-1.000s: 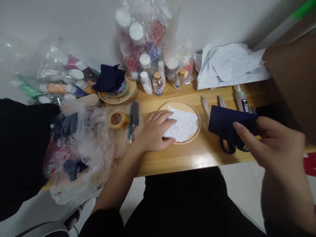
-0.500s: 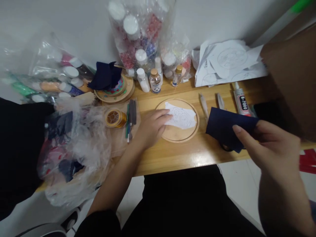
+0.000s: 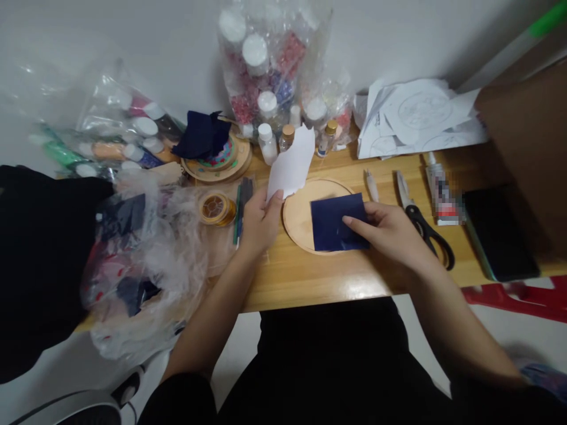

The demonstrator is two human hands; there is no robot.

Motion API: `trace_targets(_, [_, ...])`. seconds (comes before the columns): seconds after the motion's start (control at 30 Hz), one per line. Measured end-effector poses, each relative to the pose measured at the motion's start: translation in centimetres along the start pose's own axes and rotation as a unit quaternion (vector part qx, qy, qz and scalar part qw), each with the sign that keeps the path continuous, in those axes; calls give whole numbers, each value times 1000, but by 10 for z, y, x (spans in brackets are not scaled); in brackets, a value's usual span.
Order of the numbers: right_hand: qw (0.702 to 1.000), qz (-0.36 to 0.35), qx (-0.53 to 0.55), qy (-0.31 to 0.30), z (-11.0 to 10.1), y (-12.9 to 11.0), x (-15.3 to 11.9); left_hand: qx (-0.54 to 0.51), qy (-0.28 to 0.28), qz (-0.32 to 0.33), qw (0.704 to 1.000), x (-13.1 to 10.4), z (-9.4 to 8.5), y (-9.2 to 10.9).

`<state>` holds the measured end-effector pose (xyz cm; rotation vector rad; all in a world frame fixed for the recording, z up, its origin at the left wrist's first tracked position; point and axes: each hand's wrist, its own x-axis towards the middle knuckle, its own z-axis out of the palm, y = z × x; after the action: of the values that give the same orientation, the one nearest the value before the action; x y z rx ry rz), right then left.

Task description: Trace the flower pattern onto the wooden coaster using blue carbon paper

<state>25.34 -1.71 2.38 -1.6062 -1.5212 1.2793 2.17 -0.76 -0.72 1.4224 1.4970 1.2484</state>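
Left hand (image 3: 262,223) pinches the white paper (image 3: 292,164), raised near left side of the wooden disc (image 3: 299,219) | right hand (image 3: 390,227) clamps the dark blue sheet (image 3: 328,225), above the disc | scissors (image 3: 422,222) lie on the table (image 3: 305,286).

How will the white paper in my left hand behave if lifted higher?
The white paper is likely light: your left hand pinches one end. It juts up without drooping, so probably fairly stiff; its ragged edge might tear.

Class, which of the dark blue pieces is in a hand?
The flat, four-sided dark blue piece gripped by the right hand; the other dark blue pieces lie farther left, unheld.
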Motion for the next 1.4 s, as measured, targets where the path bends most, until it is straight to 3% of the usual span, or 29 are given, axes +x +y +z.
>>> trace_targets(0.1, [1000, 17, -15, -19, 3, 3, 6, 12, -9, 26, 1000, 0, 1, -2])
trace_targets(0.3, [993, 26, -88, 81, -5, 3, 2, 20, -24, 63, 998, 1, 2, -3])
trace_targets(0.47, [993, 87, 47, 69, -3, 1, 6, 33, -22, 65, 997, 1, 1, -3])
trace_targets(0.6, [973, 136, 174, 70, 1, -2, 10, 6, -19, 62, 998, 2, 2, -7])
trace_targets(0.77, [971, 148, 184, 39, 4, -3, 3, -18, -26, 70, 997, 2, 3, -8])
trace_targets(0.93, [991, 91, 94, 34, 10, 5, -4, -10, -30, 74, 997, 2, 3, -3])
trace_targets(1.07, [993, 3, -57, 101, 10, 12, -11, -6, -38, 69, 997, 1, 3, 0])
trace_targets(1.2, [943, -154, -249, 160, 5, 9, -23, 21, -28, 91, 995, 1, 2, 2])
trace_targets(1.4, [867, -356, -333, 102, 4, 15, -38, 21, -36, 103, 994, 1, 2, 0])
